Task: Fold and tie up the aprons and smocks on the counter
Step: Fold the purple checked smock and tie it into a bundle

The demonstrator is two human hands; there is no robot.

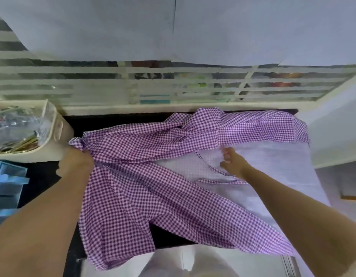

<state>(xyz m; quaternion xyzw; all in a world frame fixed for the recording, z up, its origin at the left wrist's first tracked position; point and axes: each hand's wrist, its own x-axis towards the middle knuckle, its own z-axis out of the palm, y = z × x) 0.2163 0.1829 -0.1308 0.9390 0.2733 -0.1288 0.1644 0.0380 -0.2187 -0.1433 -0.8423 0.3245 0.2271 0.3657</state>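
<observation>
Fingers [227, 152] of right hand [234, 163] lie loosely open, pinning purple-check cloth smock [145, 188] at 3 o'clock on black counter [73, 124]; left hand [79, 158] clenches its bunched 9 o'clock corner, likely tensioning for folding.

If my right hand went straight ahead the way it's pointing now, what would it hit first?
Probably the folded-over checked edge of the purple gingham smock, which lies just past the fingertips of the right hand. Depth is hard to judge from this view.
</observation>
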